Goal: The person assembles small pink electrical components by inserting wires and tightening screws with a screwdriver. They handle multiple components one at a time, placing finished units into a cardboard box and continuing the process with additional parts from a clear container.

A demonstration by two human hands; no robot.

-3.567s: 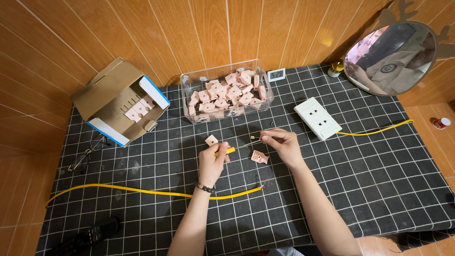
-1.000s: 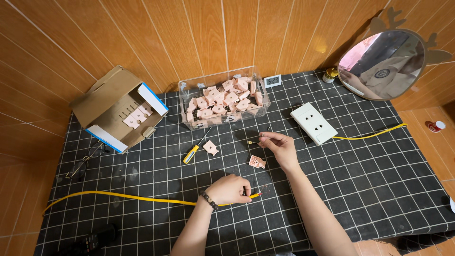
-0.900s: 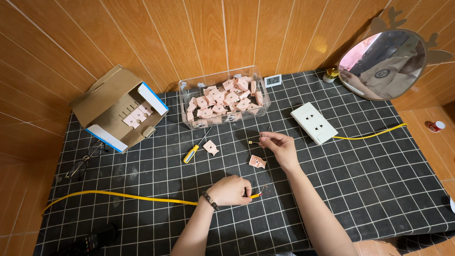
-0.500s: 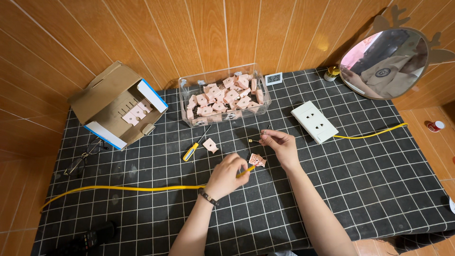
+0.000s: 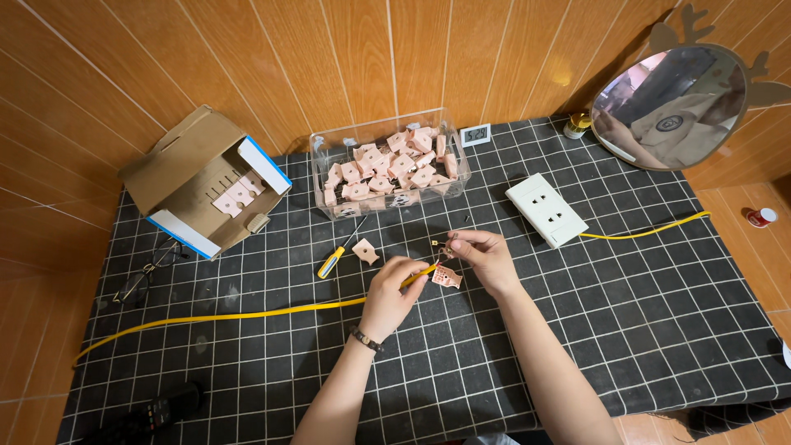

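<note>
My left hand [image 5: 390, 290] pinches the end of a long yellow wire [image 5: 247, 314] and holds it up toward my right hand. My right hand [image 5: 486, 257] grips a small dark and brass part [image 5: 445, 247] between its fingertips, with the wire's tip right beside it. A pink plastic piece [image 5: 447, 278] lies on the mat just under both hands. Another pink piece [image 5: 365, 250] and a yellow-handled screwdriver [image 5: 337, 259] lie to the left of my hands.
A clear tub [image 5: 461, 170] of several pink pieces stands behind. An open cardboard box [image 5: 191, 183] sits at the back left, a white socket plate [image 5: 546, 209] with a yellow wire at the right. Glasses [image 5: 148, 269], a dark remote [image 5: 156, 410], a small clock [image 5: 475, 134] and a round mirror [image 5: 667, 105] lie about.
My left hand picked up the yellow wire's end from the mat and carried it up and right to the part in my right hand. My right hand stayed in place.
</note>
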